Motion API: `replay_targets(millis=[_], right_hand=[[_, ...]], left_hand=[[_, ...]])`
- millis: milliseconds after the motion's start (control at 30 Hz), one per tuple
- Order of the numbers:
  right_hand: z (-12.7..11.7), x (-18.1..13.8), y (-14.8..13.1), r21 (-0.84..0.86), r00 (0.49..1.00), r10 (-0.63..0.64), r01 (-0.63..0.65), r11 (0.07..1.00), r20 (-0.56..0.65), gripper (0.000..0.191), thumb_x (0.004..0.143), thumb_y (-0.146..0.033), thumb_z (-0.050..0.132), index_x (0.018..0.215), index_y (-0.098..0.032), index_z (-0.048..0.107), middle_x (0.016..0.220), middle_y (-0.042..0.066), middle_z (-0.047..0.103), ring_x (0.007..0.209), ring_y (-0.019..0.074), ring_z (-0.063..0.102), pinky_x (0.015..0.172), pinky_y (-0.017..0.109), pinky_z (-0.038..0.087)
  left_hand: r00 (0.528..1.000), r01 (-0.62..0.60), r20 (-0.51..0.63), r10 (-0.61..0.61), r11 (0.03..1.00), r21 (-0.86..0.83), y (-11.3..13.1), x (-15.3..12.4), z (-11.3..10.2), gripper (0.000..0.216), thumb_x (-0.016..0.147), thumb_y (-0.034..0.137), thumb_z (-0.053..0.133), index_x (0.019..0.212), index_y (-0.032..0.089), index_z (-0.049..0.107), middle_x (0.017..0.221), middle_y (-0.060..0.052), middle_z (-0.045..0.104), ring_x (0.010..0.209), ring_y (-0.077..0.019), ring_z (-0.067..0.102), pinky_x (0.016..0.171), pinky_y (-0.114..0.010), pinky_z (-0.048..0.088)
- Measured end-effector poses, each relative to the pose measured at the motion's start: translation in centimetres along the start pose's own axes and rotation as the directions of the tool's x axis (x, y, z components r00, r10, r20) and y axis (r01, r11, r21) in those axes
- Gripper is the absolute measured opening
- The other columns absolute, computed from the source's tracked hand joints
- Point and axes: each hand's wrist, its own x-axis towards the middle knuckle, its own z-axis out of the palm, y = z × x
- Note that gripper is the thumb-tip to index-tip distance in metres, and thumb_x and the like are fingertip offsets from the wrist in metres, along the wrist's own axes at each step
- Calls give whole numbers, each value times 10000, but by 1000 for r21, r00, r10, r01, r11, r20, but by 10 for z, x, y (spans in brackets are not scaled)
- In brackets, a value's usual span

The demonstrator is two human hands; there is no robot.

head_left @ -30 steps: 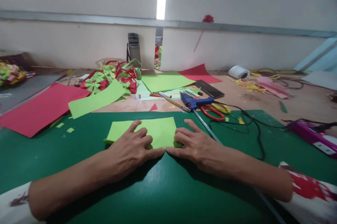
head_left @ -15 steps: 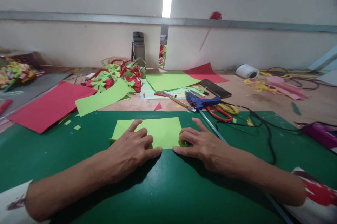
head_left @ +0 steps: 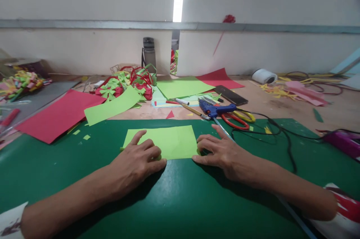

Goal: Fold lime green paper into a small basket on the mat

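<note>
A folded light green sheet of paper [head_left: 177, 141] lies on the green mat [head_left: 180, 201], its fold edge towards me. My left hand [head_left: 143, 158] is closed on the paper's left part, fingers curled over it and thumb pressed along the near edge. At the near right corner, my right hand [head_left: 218, 151] is closed on the same sheet, with bent fingers and the thumb tip on the edge. Both index fingers stick up a little. What lies under the curled fingers is hidden.
Beyond the paper lie a blue glue gun [head_left: 215, 109], scissors [head_left: 236, 122], a phone [head_left: 230, 94] and a craft knife [head_left: 197, 111]. Red paper [head_left: 60, 115] and a green strip [head_left: 112, 108] lie left. A bottle [head_left: 149, 53] stands behind; a black cable [head_left: 287, 145] runs right.
My thumbs have slid apart along the paper's near edge, the left one leftwards and the right one to the right corner. The view has shifted slightly.
</note>
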Motion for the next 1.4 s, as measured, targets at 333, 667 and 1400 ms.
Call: replay_targets(millis=[333,667,1400], right_hand=[[1,-24,7,-88,996,59,-64,994,-62,506,731,42,398,1066,-254,634,1005,89,580,1103,269,487,961,647,141],[-30,41,-32,314,918,391,-390,866,62,198,830,-142,545,975,-169,676,948,69,659,880,181,580,767,277,406],[-3,78,-36,233,873,473,-487,842,119,226,843,-217,549,628,-155,574,700,10,546,676,127,477,669,291,281]], left_hand=[[992,53,-117,-47,997,47,-4,-4,13,328,907,104,399,1008,301,640,790,-36,551,725,-188,491,898,-524,279],[966,107,-235,-110,994,-24,12,13,24,277,891,90,402,1088,193,568,688,-15,609,634,-177,530,854,-465,331],[813,546,98,-574,693,-471,-18,-30,-1,287,881,293,471,627,182,547,707,2,550,706,-169,487,662,-307,320]])
